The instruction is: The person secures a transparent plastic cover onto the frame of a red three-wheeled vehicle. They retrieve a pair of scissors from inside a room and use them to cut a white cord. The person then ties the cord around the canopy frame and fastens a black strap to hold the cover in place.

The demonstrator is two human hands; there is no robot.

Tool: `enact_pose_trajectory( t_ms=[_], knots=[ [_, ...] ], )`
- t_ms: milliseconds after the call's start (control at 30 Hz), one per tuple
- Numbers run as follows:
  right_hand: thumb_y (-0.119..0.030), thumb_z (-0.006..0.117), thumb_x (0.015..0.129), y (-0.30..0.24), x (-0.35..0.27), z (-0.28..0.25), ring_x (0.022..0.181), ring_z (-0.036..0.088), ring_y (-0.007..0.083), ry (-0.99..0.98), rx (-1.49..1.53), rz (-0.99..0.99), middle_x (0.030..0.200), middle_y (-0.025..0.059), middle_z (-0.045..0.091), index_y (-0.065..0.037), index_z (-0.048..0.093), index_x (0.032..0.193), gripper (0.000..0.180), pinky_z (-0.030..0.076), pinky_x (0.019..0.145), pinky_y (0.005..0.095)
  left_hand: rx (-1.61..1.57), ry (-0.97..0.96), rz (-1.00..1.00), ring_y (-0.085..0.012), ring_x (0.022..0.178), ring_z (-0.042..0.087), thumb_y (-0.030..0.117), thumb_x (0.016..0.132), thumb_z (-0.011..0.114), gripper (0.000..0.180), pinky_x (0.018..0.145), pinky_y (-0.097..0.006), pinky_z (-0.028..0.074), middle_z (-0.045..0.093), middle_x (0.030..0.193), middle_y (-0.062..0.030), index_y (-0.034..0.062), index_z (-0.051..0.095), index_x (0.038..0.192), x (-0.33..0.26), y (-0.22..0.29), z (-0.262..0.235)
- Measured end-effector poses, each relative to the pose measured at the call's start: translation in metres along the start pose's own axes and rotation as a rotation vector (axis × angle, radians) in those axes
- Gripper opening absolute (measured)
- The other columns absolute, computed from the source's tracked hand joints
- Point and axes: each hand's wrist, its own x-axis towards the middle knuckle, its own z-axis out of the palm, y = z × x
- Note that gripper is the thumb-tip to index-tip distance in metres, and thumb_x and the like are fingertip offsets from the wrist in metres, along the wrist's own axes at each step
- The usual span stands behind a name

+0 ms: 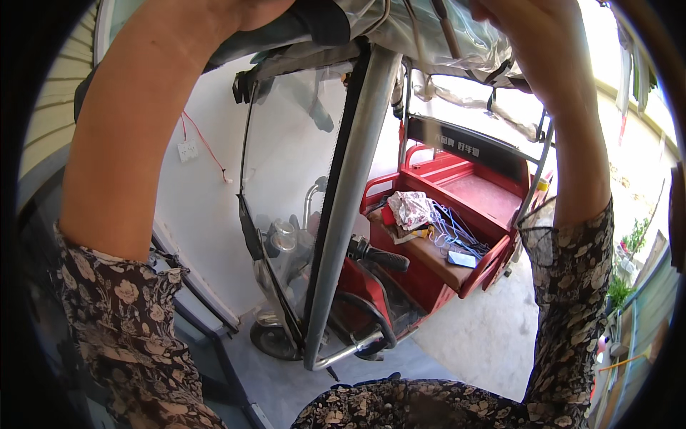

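Observation:
Both my arms reach up to the canopy of a red cargo tricycle. My left hand (261,10) is cut off by the top edge beside the canopy's dark padded edge (314,27); its fingers are out of view. At the upper right, my right hand (511,16) is by a bunched clear plastic sheet (475,43). The little that shows of its fingers looks curled, and whatever they hold is hidden. Cords and a dark rod (446,28) hang between the hands. Below, a slanting metal post (357,186) stands beside the clear windshield (289,150).
On the tricycle's brown seat (439,263) lie a patterned cloth (412,210), blue hangers (454,232) and a phone (461,259). Behind is the red cargo bed (486,189). A black handlebar grip (386,259) juts out by the post. A white wall (193,200) stands left.

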Motion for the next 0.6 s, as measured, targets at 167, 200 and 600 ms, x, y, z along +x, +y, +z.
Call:
enact_pose_trajectory(
  t_ms=[167, 200, 600],
  knots=[
    [-0.017, 0.063, 0.085, -0.004, 0.009, -0.003, 0.058, 0.047, 0.0069, -0.066, -0.146, 0.083, 0.065, 0.0, 0.057, 0.002, 0.068, 0.092, 0.021, 0.038, 0.053, 0.0225, -0.032, -0.074, 0.13, -0.006, 0.056, 0.049, -0.005, 0.073, 0.059, 0.012, 0.049, -0.018, 0.036, 0.058, 0.07, -0.0019, -0.0015, 0.06, 0.085, 0.01, -0.01, 0.004],
    [-0.017, 0.063, 0.085, -0.002, 0.006, 0.003, 0.058, 0.048, 0.0072, -0.068, -0.122, 0.061, 0.066, 0.0006, 0.058, 0.003, 0.068, 0.092, 0.021, 0.039, 0.054, 0.0226, -0.01, -0.067, 0.116, -0.0063, 0.056, 0.049, -0.005, 0.073, 0.059, 0.012, 0.049, -0.018, 0.036, 0.058, 0.069, -0.0019, -0.0013, 0.06, 0.085, 0.006, -0.012, 0.003],
    [-0.013, 0.06, 0.085, 0.014, 0.014, 0.018, 0.065, 0.05, 0.0063, -0.197, 0.062, 0.209, 0.071, -0.0008, 0.058, 0.002, 0.064, 0.087, 0.015, 0.04, 0.058, 0.0225, 0.268, 0.084, 0.319, -0.0105, 0.062, 0.054, -0.003, 0.073, 0.058, 0.01, 0.055, -0.023, 0.042, 0.059, 0.071, -0.005, -0.0011, 0.06, 0.083, -0.007, -0.015, 0.018]
  ],
)
